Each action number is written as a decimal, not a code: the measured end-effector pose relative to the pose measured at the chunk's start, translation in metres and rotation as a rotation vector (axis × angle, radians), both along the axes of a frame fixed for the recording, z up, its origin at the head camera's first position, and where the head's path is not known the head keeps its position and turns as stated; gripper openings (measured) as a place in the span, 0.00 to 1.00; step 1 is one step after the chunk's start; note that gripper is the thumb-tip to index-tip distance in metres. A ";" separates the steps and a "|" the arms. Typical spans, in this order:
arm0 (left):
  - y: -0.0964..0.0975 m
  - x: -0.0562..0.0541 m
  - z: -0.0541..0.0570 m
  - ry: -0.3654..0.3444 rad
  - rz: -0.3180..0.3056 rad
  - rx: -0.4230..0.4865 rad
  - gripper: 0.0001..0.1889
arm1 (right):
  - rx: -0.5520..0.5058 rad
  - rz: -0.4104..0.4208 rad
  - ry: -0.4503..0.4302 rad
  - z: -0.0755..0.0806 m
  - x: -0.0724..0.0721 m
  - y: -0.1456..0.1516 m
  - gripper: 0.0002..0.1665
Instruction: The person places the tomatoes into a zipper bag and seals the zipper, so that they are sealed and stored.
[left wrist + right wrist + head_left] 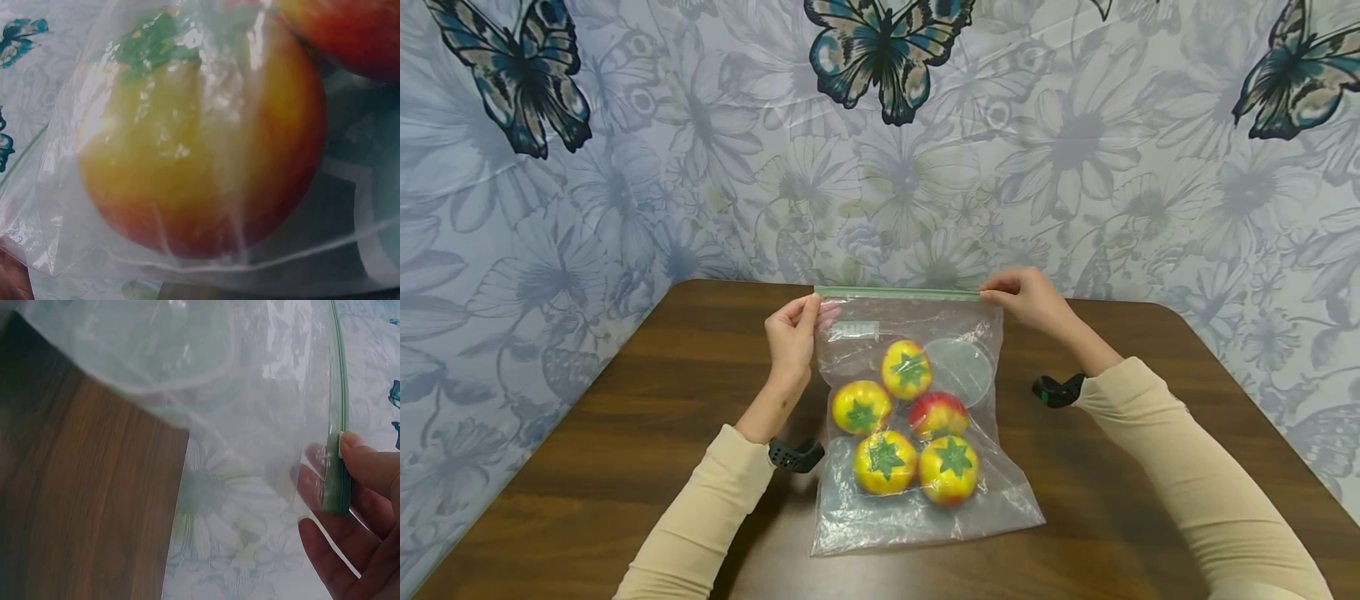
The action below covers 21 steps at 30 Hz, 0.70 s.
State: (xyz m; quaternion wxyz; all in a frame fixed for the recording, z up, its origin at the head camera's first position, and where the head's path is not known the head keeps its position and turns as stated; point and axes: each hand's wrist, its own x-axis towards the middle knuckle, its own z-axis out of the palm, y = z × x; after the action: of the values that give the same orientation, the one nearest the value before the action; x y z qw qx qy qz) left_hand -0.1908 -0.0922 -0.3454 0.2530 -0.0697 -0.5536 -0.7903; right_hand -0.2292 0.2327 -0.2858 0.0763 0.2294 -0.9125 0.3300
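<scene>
A clear zip bag (917, 525) hangs upright between the two hands, with a green zip strip (898, 292) along its top edge. Several round yellow-and-red toy-like fruits (886, 473) with green star-shaped tops lie inside it. My left hand (792, 337) pinches the bag's upper left corner. At the other end of the strip, my right hand (1030, 300) pinches the zip between thumb and fingers, and the right wrist view shows its thumb against a small whitish slider (342, 444). One fruit (200, 156) fills much of the left wrist view behind the plastic.
Under the bag is a brown wooden table (647, 417). A large pale round print (958, 371) shows on the bag, right of the fruits. Behind the table hangs a floral backdrop (700, 192) with butterflies. Black bands (796, 456) sit at both wrists.
</scene>
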 end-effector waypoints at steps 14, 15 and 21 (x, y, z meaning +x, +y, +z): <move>-0.001 0.003 0.000 0.019 0.003 -0.032 0.12 | 0.016 -0.023 0.007 0.002 0.007 0.020 0.14; 0.000 0.003 0.000 0.015 0.004 -0.031 0.12 | 0.013 -0.025 0.017 0.001 0.007 0.020 0.13; -0.001 -0.001 -0.004 -0.084 -0.025 -0.051 0.12 | -0.026 -0.043 0.074 -0.009 0.006 0.016 0.12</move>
State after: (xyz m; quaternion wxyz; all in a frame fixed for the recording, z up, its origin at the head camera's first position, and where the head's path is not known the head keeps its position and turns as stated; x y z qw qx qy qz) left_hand -0.1922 -0.0935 -0.3490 0.2180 -0.0496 -0.5827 -0.7813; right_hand -0.2231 0.2489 -0.2946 0.1200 0.2208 -0.9094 0.3314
